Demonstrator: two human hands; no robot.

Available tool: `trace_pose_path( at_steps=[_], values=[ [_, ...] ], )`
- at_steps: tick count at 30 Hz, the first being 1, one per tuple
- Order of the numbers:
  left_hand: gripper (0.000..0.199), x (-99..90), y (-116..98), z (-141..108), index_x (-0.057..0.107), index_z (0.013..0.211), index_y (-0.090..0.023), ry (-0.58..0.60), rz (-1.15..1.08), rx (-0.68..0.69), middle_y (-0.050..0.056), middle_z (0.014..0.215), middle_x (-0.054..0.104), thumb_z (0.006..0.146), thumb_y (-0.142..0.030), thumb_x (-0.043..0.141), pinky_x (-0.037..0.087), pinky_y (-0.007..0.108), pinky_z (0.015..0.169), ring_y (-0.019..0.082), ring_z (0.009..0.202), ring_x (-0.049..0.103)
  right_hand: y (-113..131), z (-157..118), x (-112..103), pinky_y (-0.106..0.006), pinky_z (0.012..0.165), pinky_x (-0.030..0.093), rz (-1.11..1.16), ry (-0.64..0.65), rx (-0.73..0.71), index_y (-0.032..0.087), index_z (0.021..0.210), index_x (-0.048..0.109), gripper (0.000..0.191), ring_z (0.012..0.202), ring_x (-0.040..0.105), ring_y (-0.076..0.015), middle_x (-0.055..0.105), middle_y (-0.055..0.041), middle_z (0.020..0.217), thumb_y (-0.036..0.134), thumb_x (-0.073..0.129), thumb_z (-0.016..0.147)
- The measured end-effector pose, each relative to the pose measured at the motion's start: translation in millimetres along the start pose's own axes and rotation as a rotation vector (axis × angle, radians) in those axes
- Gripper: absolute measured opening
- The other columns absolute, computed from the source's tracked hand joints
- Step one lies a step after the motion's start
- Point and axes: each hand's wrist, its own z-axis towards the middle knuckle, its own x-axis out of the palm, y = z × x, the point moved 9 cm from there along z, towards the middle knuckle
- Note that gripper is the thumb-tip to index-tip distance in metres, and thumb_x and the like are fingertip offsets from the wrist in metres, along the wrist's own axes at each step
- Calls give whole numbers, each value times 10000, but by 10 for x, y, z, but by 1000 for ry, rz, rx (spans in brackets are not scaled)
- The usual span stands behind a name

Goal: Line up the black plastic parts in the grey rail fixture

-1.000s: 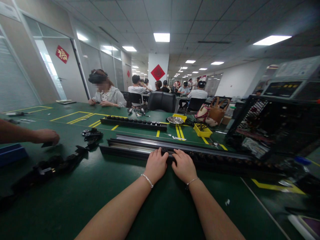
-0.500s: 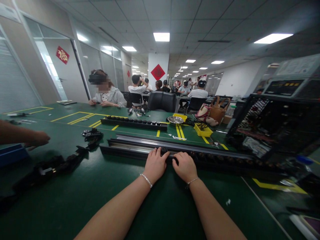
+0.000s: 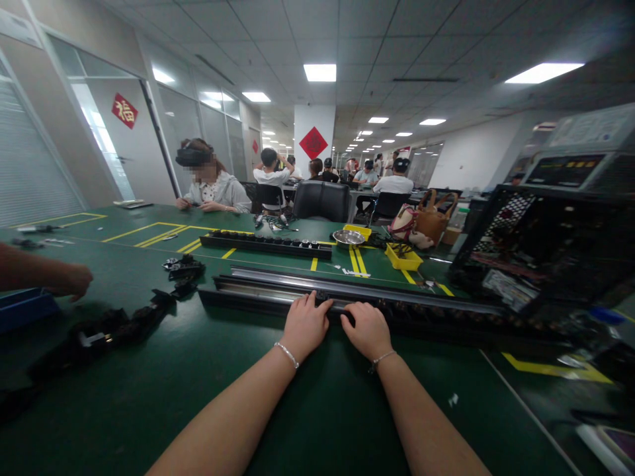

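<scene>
A long black rail (image 3: 248,299) lies across the green table, its left channel bare and a row of dark parts (image 3: 421,312) in its right half. On the rail's near edge, around its middle, rests my left hand (image 3: 306,326), fingers bent over it and closed on the edge. Just to the right, my right hand (image 3: 368,328) has its fingers curled over the same edge. A small dark part (image 3: 322,295) shows between the hands, by the left fingertips. The undersides of both hands are hidden.
Black parts (image 3: 124,327) lie at left, near a blue bin (image 3: 27,307) and another person's hand (image 3: 74,281). Beyond the rail are a second filled rail (image 3: 265,246), a metal bowl (image 3: 348,238) and a yellow tray (image 3: 403,258). An open black case (image 3: 526,244) stands at right.
My left hand has shifted slightly left, its fingers still on the rail. My right hand has barely moved. The other person's hand at left has moved a little left.
</scene>
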Motion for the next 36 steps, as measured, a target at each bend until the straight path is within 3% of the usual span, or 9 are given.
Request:
trace_pose_path(
  at_steps=[11,24,36],
  values=[
    [381,-24,41,9,551,1224,-318,30,-13,-14,96,1278,533,851,-303,479,369,388,928,242,1077,528,4,-9,41,-314,740,290,-2,-1,26,221,864,591,161,869,508,-178,626,-19,893,350,497,844],
    [479,-34,43,-73,468,1293,-324,5,20,54,98,1327,468,823,-242,497,357,381,937,237,1080,510,105,-124,19,-361,867,279,-117,-103,-14,206,963,555,171,920,459,-215,591,-75,980,308,486,845],
    [452,-69,171,-104,491,1270,-333,-19,33,25,91,1302,496,825,-255,504,353,385,946,237,1075,517,25,-112,-16,-326,836,303,5,-117,-12,207,976,599,202,919,487,-191,617,-49,971,289,459,856]
  ],
)
